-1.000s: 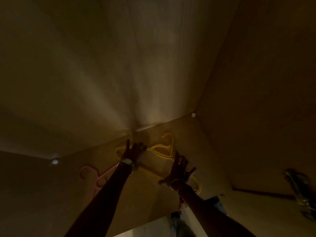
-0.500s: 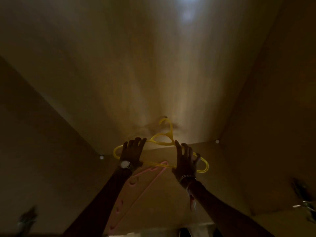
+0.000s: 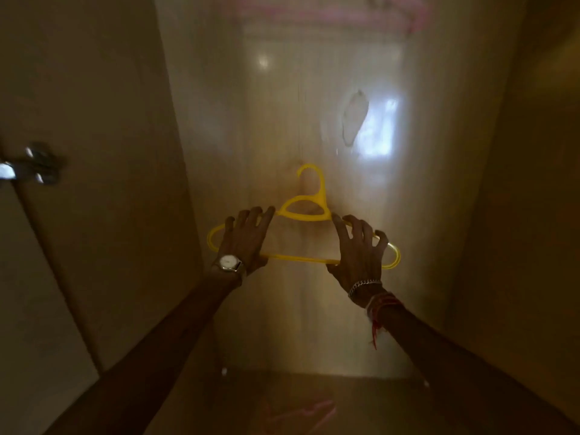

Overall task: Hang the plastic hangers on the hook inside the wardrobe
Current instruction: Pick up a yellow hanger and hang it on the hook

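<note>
Yellow hanger (image 3: 303,216) is up in front of the wardrobe's far panel (image 3: 314,120) — your left hand (image 3: 248,238) and right hand (image 3: 357,249) each closed around a shoulder. Carrying step, I'd judge — next, raise its neck toward the hook, which isn't clearly visible.

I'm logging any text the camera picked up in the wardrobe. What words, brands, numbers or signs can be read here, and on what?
None can be read.
Watch on the left wrist: the dial shows as a pale disc, any marking too small and blurred to read.
Yellow hanger, held by the left hand and the right hand: no lettering visible.
Wardrobe back panel: only glare and smudges.
</note>
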A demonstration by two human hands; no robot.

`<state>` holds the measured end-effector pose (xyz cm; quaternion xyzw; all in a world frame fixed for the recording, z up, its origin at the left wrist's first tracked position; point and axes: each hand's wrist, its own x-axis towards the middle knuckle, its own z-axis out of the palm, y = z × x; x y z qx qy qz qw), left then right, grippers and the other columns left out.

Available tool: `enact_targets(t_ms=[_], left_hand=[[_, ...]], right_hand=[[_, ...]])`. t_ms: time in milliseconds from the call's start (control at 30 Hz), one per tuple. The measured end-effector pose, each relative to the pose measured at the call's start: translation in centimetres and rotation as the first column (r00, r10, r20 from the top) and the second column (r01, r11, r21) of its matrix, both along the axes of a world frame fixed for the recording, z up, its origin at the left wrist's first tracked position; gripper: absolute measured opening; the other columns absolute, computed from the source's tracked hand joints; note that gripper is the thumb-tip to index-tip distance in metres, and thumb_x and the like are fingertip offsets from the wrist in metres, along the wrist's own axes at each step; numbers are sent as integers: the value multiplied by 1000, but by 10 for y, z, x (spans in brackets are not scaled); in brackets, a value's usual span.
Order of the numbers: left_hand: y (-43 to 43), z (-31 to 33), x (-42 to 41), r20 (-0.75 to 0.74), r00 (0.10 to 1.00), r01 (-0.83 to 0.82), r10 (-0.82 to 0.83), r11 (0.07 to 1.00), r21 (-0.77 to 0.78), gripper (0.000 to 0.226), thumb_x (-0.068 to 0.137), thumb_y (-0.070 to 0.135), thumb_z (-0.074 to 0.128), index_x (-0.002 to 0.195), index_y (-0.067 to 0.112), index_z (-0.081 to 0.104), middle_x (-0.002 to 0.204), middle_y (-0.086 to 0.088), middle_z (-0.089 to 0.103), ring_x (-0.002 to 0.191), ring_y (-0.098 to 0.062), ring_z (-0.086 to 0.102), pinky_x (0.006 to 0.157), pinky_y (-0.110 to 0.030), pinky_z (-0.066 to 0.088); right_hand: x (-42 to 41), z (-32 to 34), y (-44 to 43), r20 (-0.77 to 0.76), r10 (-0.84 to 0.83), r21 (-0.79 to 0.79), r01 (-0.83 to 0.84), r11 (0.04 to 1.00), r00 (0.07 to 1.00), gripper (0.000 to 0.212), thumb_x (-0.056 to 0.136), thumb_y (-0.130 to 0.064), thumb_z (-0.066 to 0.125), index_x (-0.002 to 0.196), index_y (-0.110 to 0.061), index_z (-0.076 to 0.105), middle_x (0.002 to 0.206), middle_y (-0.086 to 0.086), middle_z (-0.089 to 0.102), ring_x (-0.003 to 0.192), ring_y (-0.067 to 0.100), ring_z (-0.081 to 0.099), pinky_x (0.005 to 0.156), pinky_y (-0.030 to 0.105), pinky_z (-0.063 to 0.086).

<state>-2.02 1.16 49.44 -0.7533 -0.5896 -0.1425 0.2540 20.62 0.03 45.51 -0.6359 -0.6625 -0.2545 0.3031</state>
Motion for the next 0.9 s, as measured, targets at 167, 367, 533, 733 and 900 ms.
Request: enact_targets(t_ms=[167, 367, 533, 733, 900], left_hand=[[-14, 92, -1, -53, 998, 26, -13, 971, 238, 117, 65, 46, 82, 153, 21, 9, 149, -10, 34, 132, -34, 37, 103, -52, 37], [-23, 201, 9, -116, 990, 124, -83, 906, 405, 120, 64, 45, 83, 154, 16, 10, 148, -12, 37, 129, -34, 41, 103, -49, 38], [-17, 277, 19, -139, 984, 163, -111, 877, 453, 118, 64, 41, 84, 154, 15, 12, 145, -11, 38, 125, -33, 42, 102, -44, 40], [-4, 363, 30, -187, 979, 160, -85, 886, 435, 114, 64, 42, 85, 152, 20, 17, 141, -10, 43, 123, -31, 46, 95, -44, 45], [5, 414, 37, -193, 980, 133, -42, 863, 487, 113, 62, 42, 87, 151, 22, 19, 139, -11, 45, 123, -31, 47, 95, -45, 46]], right_hand=[[10, 93, -8, 39, -13, 202, 4, 979, 999, 113, 45, -44, 86, 143, -28, 32, 135, 7, 49, 120, 31, 45, 96, 57, 32], [23, 196, -15, 37, -33, 359, 18, 933, 999, 110, 53, -40, 84, 146, -29, 25, 137, 6, 45, 123, 31, 42, 96, 57, 33], [33, 269, -11, 31, -15, 401, 1, 916, 999, 112, 53, -45, 86, 145, -29, 25, 137, 6, 43, 122, 31, 41, 97, 56, 33], [45, 335, 4, 26, -16, 414, 4, 910, 1000, 111, 55, -56, 83, 145, -32, 24, 140, 5, 42, 123, 32, 41, 98, 55, 34], [47, 382, 17, 16, -32, 443, 22, 896, 999, 108, 61, -60, 79, 147, -33, 20, 141, 4, 40, 125, 31, 40, 100, 54, 33]])
